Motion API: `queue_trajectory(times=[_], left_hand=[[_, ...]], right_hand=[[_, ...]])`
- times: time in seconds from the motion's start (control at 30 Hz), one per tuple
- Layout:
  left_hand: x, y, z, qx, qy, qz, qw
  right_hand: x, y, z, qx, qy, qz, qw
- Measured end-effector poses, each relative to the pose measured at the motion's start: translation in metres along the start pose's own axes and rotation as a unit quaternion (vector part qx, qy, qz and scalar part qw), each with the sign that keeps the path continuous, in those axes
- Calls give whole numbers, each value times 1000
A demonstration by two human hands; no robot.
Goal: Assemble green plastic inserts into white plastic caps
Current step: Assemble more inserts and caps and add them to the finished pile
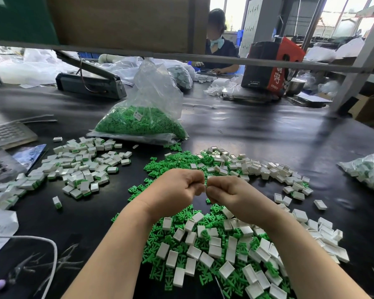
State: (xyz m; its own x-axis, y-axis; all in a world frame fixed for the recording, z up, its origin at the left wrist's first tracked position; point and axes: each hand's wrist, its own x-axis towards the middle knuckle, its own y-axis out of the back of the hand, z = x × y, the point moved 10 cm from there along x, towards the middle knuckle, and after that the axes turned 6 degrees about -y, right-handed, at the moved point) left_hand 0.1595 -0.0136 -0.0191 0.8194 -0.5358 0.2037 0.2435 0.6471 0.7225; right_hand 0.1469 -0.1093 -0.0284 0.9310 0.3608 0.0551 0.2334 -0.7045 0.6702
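Observation:
My left hand [177,188] and my right hand [227,193] meet fingertip to fingertip above the black table, pinching one small white cap [205,187] between them; most of it is hidden by my fingers, and I cannot tell whether a green insert sits in it. Below my wrists lies a mixed heap of green plastic inserts [177,242] and empty white caps [214,249]. More white caps [268,169] curve round to the right. A pile of caps with green showing at their edges [80,167] lies to the left.
A clear bag of green inserts [143,119] stands behind the heaps. A bag of parts [369,169] lies at the right edge. A heat sealer [91,83], a keyboard [7,132] and a white cable [52,251] are on the left. A person sits across the table [218,44].

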Motion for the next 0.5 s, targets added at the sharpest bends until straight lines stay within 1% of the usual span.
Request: queue_trajectory(times=[0.13,0.17,0.3,0.5], left_hand=[[1,-4,6,46,-18,-17,999],[1,-3,7,41,-21,-12,999],[0,8,8,-64,-30,43,997],[0,20,5,-108,-33,100,989]], right_hand=[[0,-3,2,-19,-2,-5,1000],[0,-3,2,-10,-2,-2,1000],[1,8,-3,63,20,28,997],[1,9,0,92,10,30,995]])
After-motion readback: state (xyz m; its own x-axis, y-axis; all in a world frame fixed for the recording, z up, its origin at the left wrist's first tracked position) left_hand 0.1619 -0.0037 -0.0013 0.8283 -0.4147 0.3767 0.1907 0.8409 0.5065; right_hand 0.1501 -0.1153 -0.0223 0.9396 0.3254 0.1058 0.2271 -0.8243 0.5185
